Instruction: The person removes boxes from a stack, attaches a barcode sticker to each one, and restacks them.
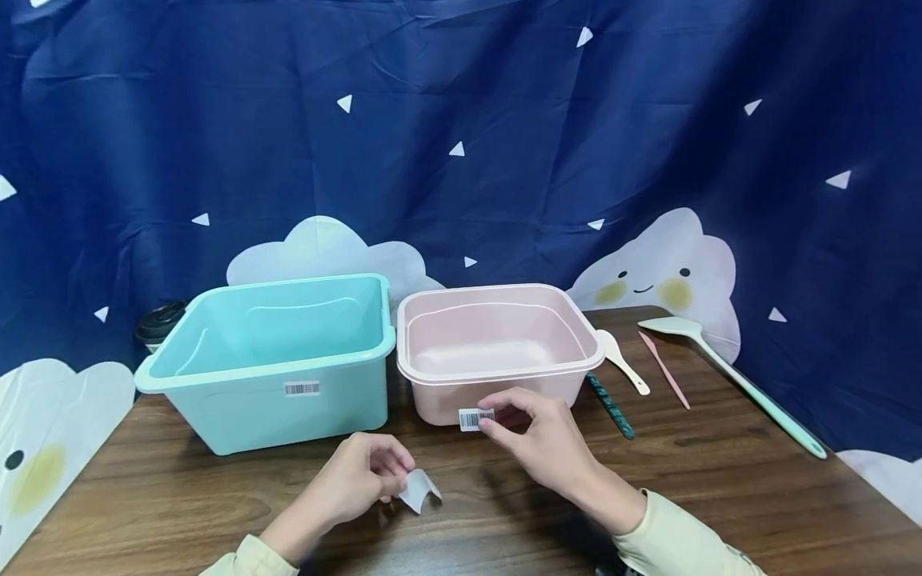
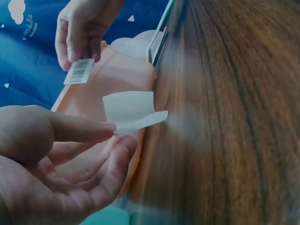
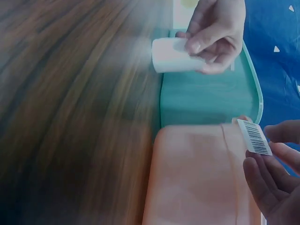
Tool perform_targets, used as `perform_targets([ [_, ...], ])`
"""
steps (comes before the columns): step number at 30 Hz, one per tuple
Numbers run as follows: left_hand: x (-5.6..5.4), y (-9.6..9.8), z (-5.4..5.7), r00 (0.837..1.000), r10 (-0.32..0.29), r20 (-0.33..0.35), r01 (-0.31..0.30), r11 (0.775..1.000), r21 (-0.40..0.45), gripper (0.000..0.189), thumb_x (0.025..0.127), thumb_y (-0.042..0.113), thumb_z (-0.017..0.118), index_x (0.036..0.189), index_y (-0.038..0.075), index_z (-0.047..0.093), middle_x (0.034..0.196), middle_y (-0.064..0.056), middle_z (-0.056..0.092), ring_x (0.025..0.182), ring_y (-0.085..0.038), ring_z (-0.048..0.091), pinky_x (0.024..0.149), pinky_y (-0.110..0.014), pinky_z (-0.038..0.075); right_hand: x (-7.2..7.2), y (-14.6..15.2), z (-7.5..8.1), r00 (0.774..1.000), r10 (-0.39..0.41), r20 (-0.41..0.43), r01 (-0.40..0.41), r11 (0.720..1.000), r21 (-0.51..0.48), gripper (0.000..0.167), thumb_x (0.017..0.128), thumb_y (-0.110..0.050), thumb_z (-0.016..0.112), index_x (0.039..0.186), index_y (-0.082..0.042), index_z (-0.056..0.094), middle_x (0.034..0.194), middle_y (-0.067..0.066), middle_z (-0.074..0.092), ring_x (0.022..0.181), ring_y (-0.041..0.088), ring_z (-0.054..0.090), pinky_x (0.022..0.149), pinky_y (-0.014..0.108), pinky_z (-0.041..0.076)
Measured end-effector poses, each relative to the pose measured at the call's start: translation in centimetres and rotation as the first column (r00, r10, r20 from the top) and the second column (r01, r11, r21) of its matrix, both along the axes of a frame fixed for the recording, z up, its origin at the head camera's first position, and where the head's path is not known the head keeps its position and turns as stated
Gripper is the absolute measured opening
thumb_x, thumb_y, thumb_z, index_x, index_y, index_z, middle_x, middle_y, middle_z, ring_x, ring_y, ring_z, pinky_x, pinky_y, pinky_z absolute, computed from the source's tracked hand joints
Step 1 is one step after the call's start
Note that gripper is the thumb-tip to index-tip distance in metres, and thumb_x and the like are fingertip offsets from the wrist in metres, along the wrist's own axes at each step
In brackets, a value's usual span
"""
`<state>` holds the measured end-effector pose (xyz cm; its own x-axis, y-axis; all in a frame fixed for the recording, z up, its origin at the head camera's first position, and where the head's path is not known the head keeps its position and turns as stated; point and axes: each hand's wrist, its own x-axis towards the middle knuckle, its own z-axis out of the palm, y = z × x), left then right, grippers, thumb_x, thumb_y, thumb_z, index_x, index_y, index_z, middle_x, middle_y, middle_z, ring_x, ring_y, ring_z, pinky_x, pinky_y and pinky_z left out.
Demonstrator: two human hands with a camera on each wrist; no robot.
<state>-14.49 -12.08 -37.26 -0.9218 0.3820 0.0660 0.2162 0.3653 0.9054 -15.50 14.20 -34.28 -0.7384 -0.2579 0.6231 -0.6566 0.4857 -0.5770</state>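
Pale cream-green cloth sleeves (image 1: 680, 536) lie nearest our head camera, at the lower edge of its view. We find the small white rectangular label printed with a black barcode (image 1: 471, 420) in the right hand (image 1: 540, 436), pinched between thumb and fingertips in front of the glossy pale pink plastic basin (image 1: 442, 402); we cannot tell whether it touches the wall. Our left hand (image 1: 360, 472) grasps a blank, curled piece of white paper (image 1: 418, 490) by its edge, thumb against fingers, above the table; we take it for the label's backing.

Step in hand, by our judgement: placing the label on the basin's front wall, the peeling seemingly done. We judge that the next move calls for squaring the label, laying it flat and smoothing it with a fingertip, the paper kept aside.

Further out, we record the turquoise plastic bin (image 1: 288, 424) to the basin's left, bearing its own barcode sticker (image 1: 302, 388). To the right lie a white spoon (image 1: 625, 367) and a long pale green spatula (image 1: 756, 392), all on the brown wood-grained table (image 1: 756, 512) before a navy cloth backdrop (image 1: 461, 80).
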Motion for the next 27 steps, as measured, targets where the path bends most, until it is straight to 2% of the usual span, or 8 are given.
perform_targets([
  [3, 0.0, -0.1, 0.2, 1.0, 0.012, -0.025, -0.013, 0.999, -0.046, 0.017, 0.077, -0.015, 0.069, 0.088, -0.001, 0.07, 0.075, -0.008, 0.066, 0.065, -0.018, 0.06, 0.053, -0.027, 0.054, 0.0, 0.6, 0.0, 1.0, -0.012, 0.019, 0.011, 1.0, 0.02, 0.02, 0.08, -0.003, 0.082, 0.098, -0.009, 0.076, 0.085, -0.002, 0.075, 0.073, 0.0, 0.066, 0.066, 0.024, 0.058],
  [6, 0.0, 0.1, 0.6, 0.993, 0.058, -0.101, -0.072, 0.988, -0.139, 0.017, 0.078, -0.011, 0.072, 0.086, 0.003, 0.07, 0.076, -0.006, 0.068, 0.066, -0.015, 0.06, 0.056, -0.025, 0.052, 0.1, 1.2, 0.0, 0.998, -0.012, 0.056, 0.011, 1.0, 0.021, 0.022, 0.08, -0.004, 0.082, 0.101, -0.008, 0.075, 0.089, 0.0, 0.075, 0.074, 0.002, 0.068, 0.068, 0.025, 0.059],
  [10, -0.1, 0.9, 1.5, 0.959, 0.128, -0.252, -0.192, 0.949, -0.251, 0.017, 0.079, -0.003, 0.075, 0.085, 0.012, 0.071, 0.076, 0.004, 0.07, 0.068, -0.008, 0.06, 0.063, -0.023, 0.048, 0.0, 1.7, 0.0, 0.996, -0.005, 0.092, 0.003, 1.0, 0.017, 0.025, 0.081, -0.004, 0.082, 0.105, -0.006, 0.075, 0.095, 0.004, 0.075, 0.078, 0.009, 0.072, 0.071, 0.026, 0.06],
  [13, -0.1, 2.0, 2.1, 0.933, 0.121, -0.34, -0.215, 0.943, -0.255, 0.018, 0.081, -0.002, 0.075, 0.087, 0.014, 0.071, 0.08, 0.006, 0.071, 0.072, -0.005, 0.06, 0.066, -0.023, 0.048, 0.0, 2.0, -0.1, 0.995, 0.0, 0.103, -0.002, 1.0, 0.022, 0.027, 0.081, -0.004, 0.082, 0.107, -0.005, 0.074, 0.098, 0.005, 0.075, 0.081, 0.015, 0.073, 0.075, 0.028, 0.06],
  [15, -0.2, 2.8, 2.2, 0.923, 0.076, -0.377, -0.174, 0.957, -0.233, 0.018, 0.082, -0.002, 0.075, 0.09, 0.014, 0.072, 0.085, 0.002, 0.072, 0.076, -0.007, 0.063, 0.069, -0.022, 0.05, -0.1, 2.1, -0.1, 0.994, -0.006, 0.105, 0.003, 0.999, 0.032, 0.029, 0.081, -0.004, 0.082, 0.108, -0.005, 0.074, 0.1, 0.004, 0.075, 0.083, 0.019, 0.073, 0.077, 0.029, 0.06],
  [19, -0.6, 4.6, 2.1, 0.918, -0.046, -0.394, -0.03, 0.983, -0.183, 0.019, 0.086, -0.003, 0.072, 0.102, 0.008, 0.074, 0.098, -0.005, 0.073, 0.087, -0.016, 0.07, 0.074, -0.024, 0.056, -0.3, 2.4, -0.3, 0.994, -0.018, 0.103, 0.013, 0.999, 0.047, 0.034, 0.08, -0.005, 0.083, 0.112, -0.004, 0.073, 0.105, 0.006, 0.074, 0.087, 0.023, 0.072, 0.081, 0.032, 0.06],
  [22, -1.1, 5.7, 1.9, 0.914, -0.119, -0.387, 0.055, 0.983, -0.174, 0.024, 0.088, -0.003, 0.071, 0.111, 0.004, 0.072, 0.106, -0.007, 0.072, 0.094, -0.023, 0.07, 0.08, -0.026, 0.058, -0.5, 2.5, -0.4, 0.993, -0.021, 0.119, 0.015, 0.999, 0.052, 0.039, 0.08, -0.005, 0.083, 0.116, -0.003, 0.071, 0.109, 0.007, 0.073, 0.09, 0.025, 0.072, 0.084, 0.036, 0.06],
  [27, -1.9, 7.0, 1.8, 0.897, -0.185, -0.402, 0.114, 0.974, -0.194, 0.033, 0.089, -0.003, 0.07, 0.121, 0.0, 0.069, 0.118, -0.009, 0.07, 0.101, -0.024, 0.068, 0.083, -0.029, 0.059, -0.6, 2.7, -0.6, 0.99, -0.013, 0.137, 0.005, 0.999, 0.054, 0.046, 0.08, -0.006, 0.083, 0.123, -0.002, 0.068, 0.117, 0.01, 0.071, 0.094, 0.029, 0.072, 0.086, 0.039, 0.06],
])
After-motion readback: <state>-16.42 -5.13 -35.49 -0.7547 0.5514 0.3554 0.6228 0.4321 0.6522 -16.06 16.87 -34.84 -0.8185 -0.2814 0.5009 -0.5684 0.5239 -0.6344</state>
